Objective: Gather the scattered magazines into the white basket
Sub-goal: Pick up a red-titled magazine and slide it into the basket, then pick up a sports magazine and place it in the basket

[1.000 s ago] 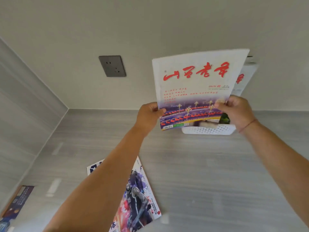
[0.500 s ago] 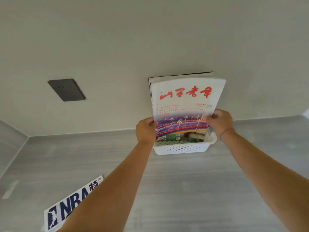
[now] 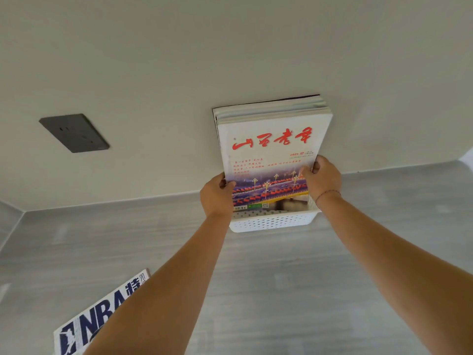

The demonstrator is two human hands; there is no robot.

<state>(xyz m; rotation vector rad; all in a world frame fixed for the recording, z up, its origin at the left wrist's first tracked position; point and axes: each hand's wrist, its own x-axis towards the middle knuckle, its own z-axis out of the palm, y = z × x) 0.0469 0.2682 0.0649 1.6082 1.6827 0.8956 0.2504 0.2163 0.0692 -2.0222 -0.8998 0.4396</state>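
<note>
A white perforated basket (image 3: 271, 222) stands on the grey counter against the back wall. A white magazine with red characters (image 3: 273, 139) stands upright in it, its lower edge inside the rim. More magazines (image 3: 268, 108) stand behind it, leaning on the wall. My left hand (image 3: 216, 194) grips the front magazine's lower left edge. My right hand (image 3: 321, 178) grips its right edge. An NBA magazine (image 3: 99, 315) lies flat on the counter at the lower left, partly hidden by my left forearm.
A dark grey wall socket (image 3: 74, 133) sits on the back wall to the left of the basket. The grey counter (image 3: 268, 290) runs from a left side wall to a corner at the far right.
The red-titled magazine has come down from above the basket into it, against the stack behind. The view swung up and right, so the socket and NBA magazine shifted left.
</note>
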